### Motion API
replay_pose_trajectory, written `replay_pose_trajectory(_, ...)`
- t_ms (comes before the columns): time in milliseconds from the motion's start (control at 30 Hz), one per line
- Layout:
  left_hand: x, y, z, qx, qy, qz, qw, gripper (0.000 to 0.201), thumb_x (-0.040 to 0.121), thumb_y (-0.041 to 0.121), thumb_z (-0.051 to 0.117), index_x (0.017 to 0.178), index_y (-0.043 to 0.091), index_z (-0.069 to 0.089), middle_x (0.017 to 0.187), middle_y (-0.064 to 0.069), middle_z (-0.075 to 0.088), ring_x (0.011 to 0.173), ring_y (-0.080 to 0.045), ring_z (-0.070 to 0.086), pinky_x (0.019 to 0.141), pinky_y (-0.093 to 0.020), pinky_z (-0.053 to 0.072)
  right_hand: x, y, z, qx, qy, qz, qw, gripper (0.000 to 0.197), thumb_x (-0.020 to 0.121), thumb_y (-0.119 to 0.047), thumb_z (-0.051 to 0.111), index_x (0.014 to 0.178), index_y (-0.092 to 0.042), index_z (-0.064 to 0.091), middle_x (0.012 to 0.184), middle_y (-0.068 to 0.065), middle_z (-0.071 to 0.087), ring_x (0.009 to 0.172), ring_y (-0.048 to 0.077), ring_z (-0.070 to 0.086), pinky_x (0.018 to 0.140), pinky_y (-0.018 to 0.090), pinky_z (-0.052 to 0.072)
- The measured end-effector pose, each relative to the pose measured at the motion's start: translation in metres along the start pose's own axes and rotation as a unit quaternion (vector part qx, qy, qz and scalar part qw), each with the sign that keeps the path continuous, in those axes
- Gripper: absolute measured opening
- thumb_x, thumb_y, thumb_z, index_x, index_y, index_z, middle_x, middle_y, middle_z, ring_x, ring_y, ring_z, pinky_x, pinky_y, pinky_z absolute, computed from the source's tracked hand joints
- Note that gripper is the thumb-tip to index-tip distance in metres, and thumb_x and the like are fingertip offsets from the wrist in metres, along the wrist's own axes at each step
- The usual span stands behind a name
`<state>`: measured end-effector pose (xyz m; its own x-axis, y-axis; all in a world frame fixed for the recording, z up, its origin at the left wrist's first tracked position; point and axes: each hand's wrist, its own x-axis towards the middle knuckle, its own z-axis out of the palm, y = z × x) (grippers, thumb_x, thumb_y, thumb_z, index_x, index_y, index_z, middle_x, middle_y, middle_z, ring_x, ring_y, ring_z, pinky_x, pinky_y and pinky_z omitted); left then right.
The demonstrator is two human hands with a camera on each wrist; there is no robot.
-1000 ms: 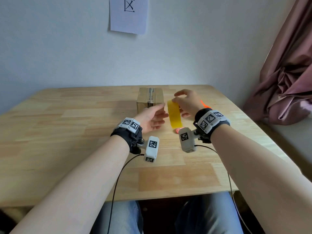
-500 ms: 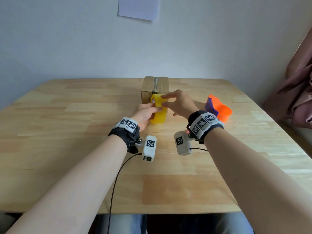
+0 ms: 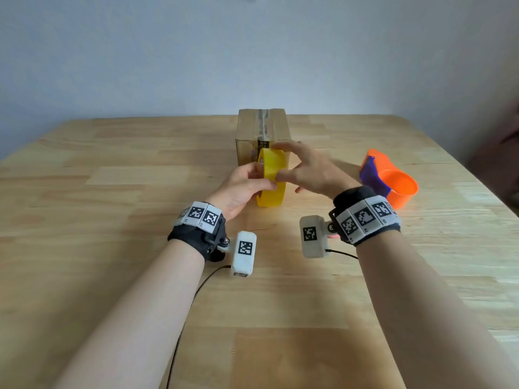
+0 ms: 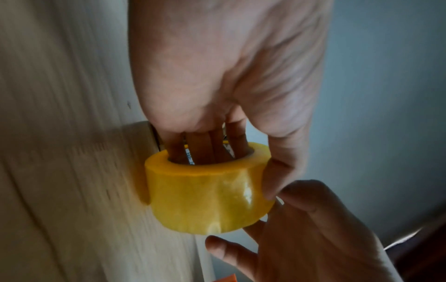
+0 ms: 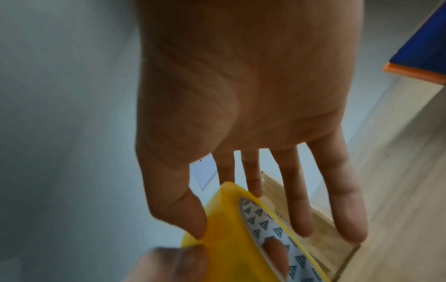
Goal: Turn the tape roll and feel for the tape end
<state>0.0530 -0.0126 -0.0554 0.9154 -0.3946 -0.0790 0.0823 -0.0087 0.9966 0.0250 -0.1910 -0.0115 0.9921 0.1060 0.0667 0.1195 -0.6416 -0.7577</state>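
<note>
Left hand: left hand (image 3: 243, 184) grips a yellow tape roll (image 3: 271, 178), its fingers (image 4: 200, 147) pushed through the core and its thumb pressed on the outer band.
Right hand: right hand (image 3: 309, 171) has its thumb tip on the roll's outer face beside the left thumb; its fingers (image 5: 299, 200) are spread and straight, reaching past the roll's far edge.
Surface: pale wooden table (image 3: 112, 192), planks running side to side, a plain light wall (image 3: 252, 51) behind it.
Tape roll: upright on its edge between the two hands, right of the left palm and left of the right palm; whether it touches the table cannot be told.
Cardboard box: cardboard box (image 3: 262, 130) sits just beyond the fingertips of both hands, a taped seam along its top.
Dispenser: orange and purple tape dispenser (image 3: 389, 178) lies to the right of the right hand, well apart from the roll.
</note>
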Motion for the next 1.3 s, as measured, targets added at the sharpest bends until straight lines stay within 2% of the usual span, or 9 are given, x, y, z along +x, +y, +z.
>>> replay_pose_trajectory(167,0.009,-0.004,-0.001,-0.042,0.046,0.005,0.998,0.025,0.081,-0.006,0.077,0.087,0.016,0.066,0.089,-0.006,0.073,0.088,-0.025,0.072,0.083,-0.038,0.055,0.009,0.012,0.004,0.018,0.066,-0.072,0.995,0.034,0.085,-0.022,0.081,0.118,-0.028,0.077,0.135,-0.005,0.064,0.091,0.019,0.072,0.068,0.021,0.052)
replay_pose_trajectory(367,0.011,-0.007,-0.003,-0.06,0.052,0.007,0.997,0.022,0.083,-0.006,0.074,0.09,0.015,0.069,0.084,-0.003,0.076,0.082,-0.021,0.073,0.086,-0.04,0.056,0.01,0.02,0.013,0.035,0.087,-0.123,0.988,0.01,0.087,-0.02,0.08,0.097,-0.021,0.083,0.127,-0.001,0.069,0.082,0.022,0.074,0.061,0.026,0.054)
replay_pose_trajectory(533,0.015,-0.006,-0.009,-0.028,0.01,0.001,1.0,0.029,0.082,-0.01,0.074,0.096,0.015,0.069,0.089,-0.001,0.077,0.086,-0.019,0.074,0.084,-0.034,0.058,0.005,0.01,0.001,-0.011,0.062,-0.075,0.995,0.033,0.085,-0.024,0.082,0.115,-0.023,0.068,0.111,-0.013,0.067,0.074,0.01,0.067,0.053,0.01,0.048)
replay_pose_trajectory(600,0.014,-0.004,-0.012,0.018,-0.021,-0.001,1.0,0.035,0.078,-0.013,0.076,0.099,0.014,0.071,0.09,0.0,0.078,0.086,-0.015,0.074,0.083,-0.031,0.058,0.001,0.004,-0.004,-0.036,0.017,-0.036,0.999,0.054,0.082,-0.027,0.083,0.127,-0.024,0.052,0.111,-0.01,0.069,0.073,0.014,0.068,0.053,0.016,0.054)
replay_pose_trajectory(733,0.01,0.002,-0.013,0.108,-0.064,0.007,0.992,0.045,0.071,-0.01,0.083,0.108,0.015,0.075,0.098,0.0,0.08,0.094,-0.014,0.074,0.087,-0.032,0.058,-0.008,-0.01,-0.007,-0.078,-0.057,0.006,0.995,0.065,0.08,-0.024,0.081,0.125,-0.024,0.035,0.1,0.009,0.071,0.074,0.03,0.076,0.057,0.048,0.065)
replay_pose_trajectory(900,0.01,0.006,-0.008,0.115,-0.016,0.013,0.993,0.046,0.069,0.001,0.089,0.112,-0.003,0.073,0.11,-0.023,0.076,0.099,-0.027,0.073,0.099,-0.05,0.055,-0.011,-0.015,-0.008,-0.112,-0.026,-0.006,0.993,0.055,0.079,-0.027,0.082,0.117,-0.026,0.043,0.096,0.007,0.071,0.064,0.022,0.076,0.045,0.04,0.062)
replay_pose_trajectory(1000,0.012,0.005,-0.006,0.093,0.019,0.002,0.995,0.052,0.073,0.0,0.086,0.117,-0.016,0.064,0.106,-0.024,0.074,0.094,-0.026,0.072,0.095,-0.049,0.057,-0.012,-0.017,-0.005,-0.135,0.006,-0.032,0.99,0.04,0.083,-0.028,0.077,0.112,-0.026,0.05,0.087,0.005,0.075,0.057,0.021,0.075,0.041,0.038,0.061)
replay_pose_trajectory(1167,0.013,0.008,-0.005,0.035,0.049,-0.022,0.998,0.041,0.076,0.004,0.085,0.113,0.003,0.067,0.103,-0.02,0.073,0.098,-0.035,0.075,0.097,-0.051,0.057,-0.01,-0.018,0.001,-0.132,0.065,-0.053,0.988,0.015,0.089,-0.023,0.069,0.102,-0.022,0.062,0.087,0.003,0.077,0.052,0.019,0.073,0.037,0.038,0.058)
replay_pose_trajectory(1300,0.014,0.006,-0.004,0.015,0.055,-0.03,0.998,0.041,0.079,0.005,0.083,0.117,-0.002,0.07,0.097,-0.013,0.078,0.094,-0.032,0.077,0.095,-0.047,0.06,-0.009,-0.018,0.002,-0.132,0.079,-0.05,0.987,0.005,0.091,-0.022,0.067,0.096,-0.021,0.069,0.085,0.001,0.077,0.05,0.019,0.072,0.038,0.04,0.059)
